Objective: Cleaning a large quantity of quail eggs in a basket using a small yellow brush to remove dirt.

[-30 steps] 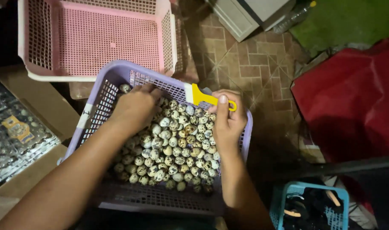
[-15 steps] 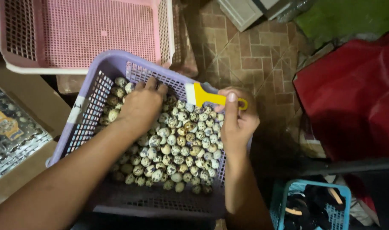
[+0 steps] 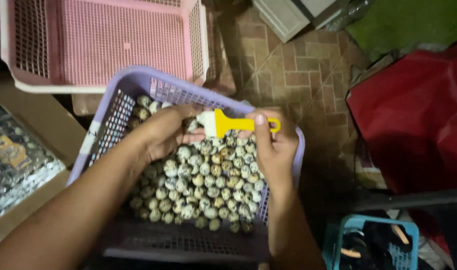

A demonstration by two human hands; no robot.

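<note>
Tiled floor (image 3: 293, 75): three baskets; right hand (image 3: 271, 145) grips one yellow-handled brush (image 3: 236, 123).

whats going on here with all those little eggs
A person is bent over a lilac plastic basket heaped with small speckled eggs, probably quail eggs. The right hand grips a yellow-handled brush over the pile, and the left hand is cupped in the eggs just beside the brush head. An empty pink basket sits behind on the tiled floor.
</note>
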